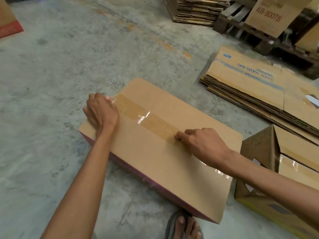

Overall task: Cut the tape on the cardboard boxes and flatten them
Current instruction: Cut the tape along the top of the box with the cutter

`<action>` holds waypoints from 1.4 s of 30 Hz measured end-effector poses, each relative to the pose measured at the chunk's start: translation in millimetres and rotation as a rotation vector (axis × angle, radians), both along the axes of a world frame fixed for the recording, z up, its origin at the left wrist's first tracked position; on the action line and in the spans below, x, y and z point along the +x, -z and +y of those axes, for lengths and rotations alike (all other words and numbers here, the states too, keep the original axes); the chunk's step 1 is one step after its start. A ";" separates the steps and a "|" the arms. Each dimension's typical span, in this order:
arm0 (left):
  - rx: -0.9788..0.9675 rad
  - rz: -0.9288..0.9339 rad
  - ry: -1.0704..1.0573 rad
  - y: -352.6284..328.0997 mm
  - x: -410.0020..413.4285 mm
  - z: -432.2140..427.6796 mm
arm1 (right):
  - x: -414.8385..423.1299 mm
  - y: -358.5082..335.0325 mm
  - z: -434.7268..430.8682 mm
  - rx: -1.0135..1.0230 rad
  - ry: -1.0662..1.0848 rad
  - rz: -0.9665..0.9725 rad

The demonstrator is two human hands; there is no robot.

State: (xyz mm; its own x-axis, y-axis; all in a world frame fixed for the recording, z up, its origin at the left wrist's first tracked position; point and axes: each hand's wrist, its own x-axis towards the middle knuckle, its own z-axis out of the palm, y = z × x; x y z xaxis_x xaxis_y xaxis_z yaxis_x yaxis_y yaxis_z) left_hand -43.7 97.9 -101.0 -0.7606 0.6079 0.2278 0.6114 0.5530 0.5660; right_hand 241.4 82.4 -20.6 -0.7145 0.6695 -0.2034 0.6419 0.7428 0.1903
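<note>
Floor: a grey concrete floor with worn orange paint marks is seen under everything.
Far left box: part of a cardboard box with a red band is cut by the top left edge.
Left hand: the left hand is laid palm down on the far left corner of the taped box, fingers curled over the edge where the tape ends. Nothing is enclosed in it; it is only pressed on the cardboard.
Taped box: a closed cardboard box is placed on the floor in the centre, with a pink-purple side shown along its near edge.
Tape: a strip of shiny brown packing tape is run along the top seam from the left hand to the right hand.
Foot: toes in a grey sandal are seen at the bottom edge, just beside the box's near corner.
Right hand: the right hand is rested on the tape, fingers bunched into a loose fist with the tips pushed against the strip. Whether a blade is held inside cannot be told.
Flattened stack: flattened boxes with blue print "99.99%" are piled to the right, apart from the taped box.
Open box: a box with raised flaps stands just beside the taped box on the right.
Background: a tall pile of flat cardboard and a dark wooden pallet carrying a box marked "KB-9007B" are seen at the top right.
</note>
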 end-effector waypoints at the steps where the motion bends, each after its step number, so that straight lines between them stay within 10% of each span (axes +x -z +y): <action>1: -0.029 0.009 -0.009 -4.9 -14.4 15.8 | -15.9 3.9 10.5 0.022 0.017 0.015; 12: -0.469 0.217 0.381 18.3 15.3 73.3 | -111.3 11.6 75.8 0.113 -0.068 0.119; 42: -0.359 0.255 0.416 28.6 24.3 73.4 | 53.1 20.2 8.0 -0.007 0.193 0.100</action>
State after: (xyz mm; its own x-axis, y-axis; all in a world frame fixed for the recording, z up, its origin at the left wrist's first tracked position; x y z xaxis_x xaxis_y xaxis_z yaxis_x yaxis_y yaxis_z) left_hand -19.3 171.3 -129.6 -0.3912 0.9152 0.0973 0.9092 0.3679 0.1951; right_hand 294.6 90.4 -40.9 -0.5903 0.7943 -0.1434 0.7875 0.6058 0.1139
